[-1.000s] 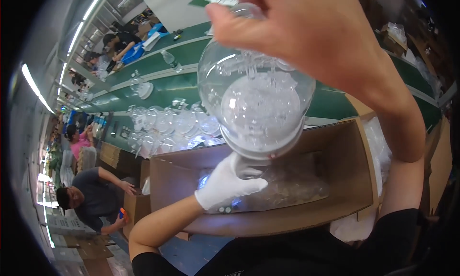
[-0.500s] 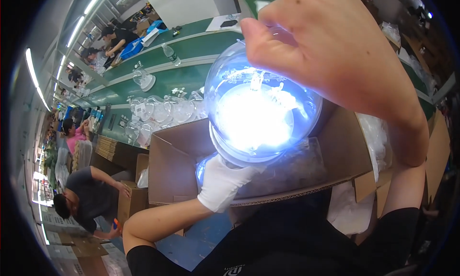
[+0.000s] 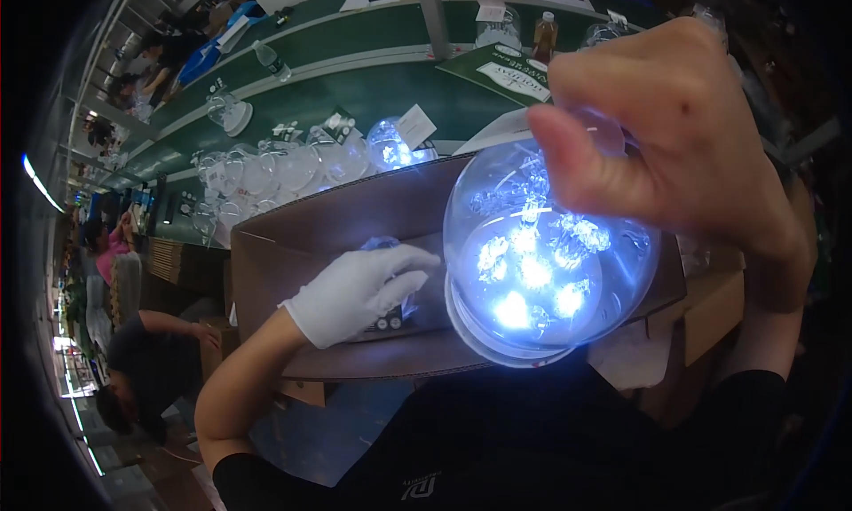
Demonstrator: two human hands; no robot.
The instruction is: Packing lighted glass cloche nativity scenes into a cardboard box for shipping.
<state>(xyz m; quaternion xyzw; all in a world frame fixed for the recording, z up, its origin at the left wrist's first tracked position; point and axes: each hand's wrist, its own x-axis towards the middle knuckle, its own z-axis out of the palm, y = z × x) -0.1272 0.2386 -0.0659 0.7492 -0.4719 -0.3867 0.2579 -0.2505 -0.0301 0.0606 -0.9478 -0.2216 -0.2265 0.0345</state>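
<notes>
My right hand (image 3: pixel 674 138), bare, grips a clear glass globe lamp (image 3: pixel 546 262) from above, close to the camera. The globe glows blue-white, with bright lit spots inside and a white base facing me. My left hand (image 3: pixel 359 289) wears a white glove and rests inside an open brown cardboard box (image 3: pixel 302 227), its fingers curled over a small wrapped item that is mostly hidden.
A green workbench (image 3: pixel 373 85) beyond the box carries several clear globes (image 3: pixel 284 165), one lit (image 3: pixel 390 142), plus bottles and papers. A person in a dark shirt (image 3: pixel 142 351) bends over at lower left; other workers sit far off at upper left.
The globe went from unlit to glowing blue-white and has dropped lower and right in view. My gloved left hand stayed inside the box.
</notes>
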